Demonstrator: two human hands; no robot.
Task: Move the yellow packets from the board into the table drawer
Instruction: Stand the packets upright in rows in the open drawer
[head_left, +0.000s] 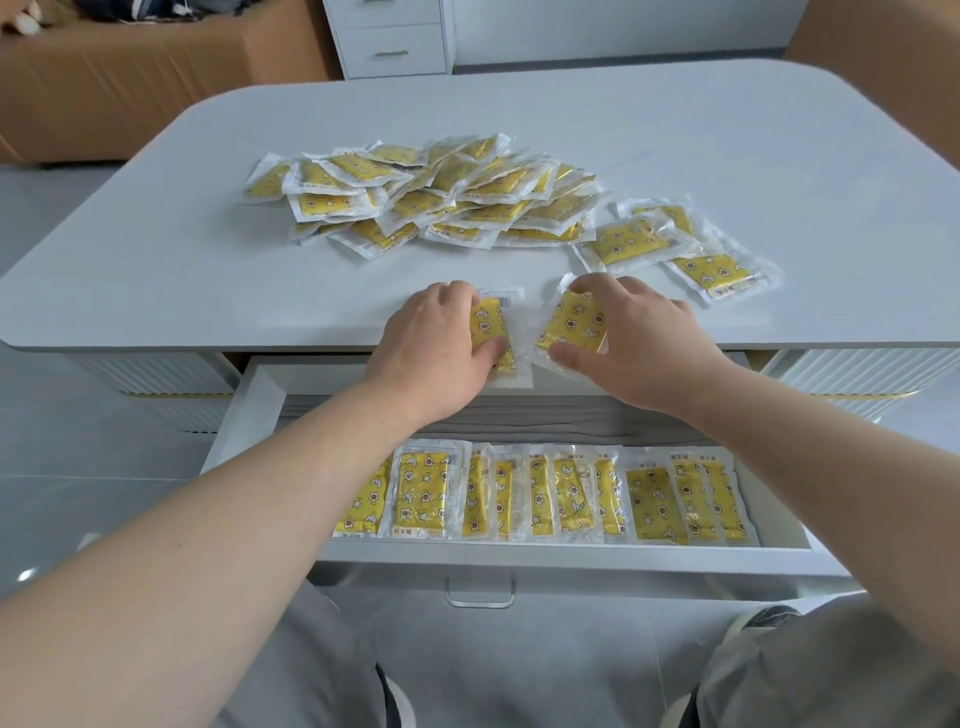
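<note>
A big heap of yellow packets (431, 192) in clear wrappers lies on the pale tabletop (156, 249), with a few loose ones (631, 241) to its right. At the table's front edge my left hand (428, 348) grips one yellow packet (491, 332) between thumb and fingers. Beside it my right hand (639, 343) grips another packet (571, 325), tilted. Both hands are above the back of the open drawer (519, 558). A row of several packets (545, 493) stands along the drawer's front.
The drawer has a metal handle (480, 592) at its front and a grey liner (545, 421) behind the row. My knees sit below it. A white cabinet (395, 36) and brown cardboard boxes (130, 78) stand behind the table.
</note>
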